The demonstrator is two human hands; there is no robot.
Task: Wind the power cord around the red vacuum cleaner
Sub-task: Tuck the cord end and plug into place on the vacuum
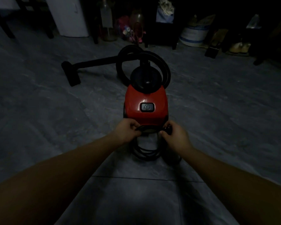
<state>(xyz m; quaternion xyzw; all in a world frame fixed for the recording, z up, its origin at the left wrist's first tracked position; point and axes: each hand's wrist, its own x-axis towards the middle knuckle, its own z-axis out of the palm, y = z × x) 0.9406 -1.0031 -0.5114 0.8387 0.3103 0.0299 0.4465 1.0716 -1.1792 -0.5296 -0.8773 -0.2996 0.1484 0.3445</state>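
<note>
The red vacuum cleaner (145,103) stands on the grey floor in the middle of the head view, its black hose (166,71) looping behind it. A black power cord (146,151) hangs in several coils at the vacuum's near end. My left hand (127,131) grips the coils on their left side. My right hand (175,135) pinches the cord's end, seemingly the plug, on the right. Both hands sit just below the vacuum's rear edge.
The black wand and floor nozzle (71,73) lie on the floor to the left. Along the far wall stand a white appliance (70,15), bottles (106,18), a striped basket (193,35) and dark furniture legs.
</note>
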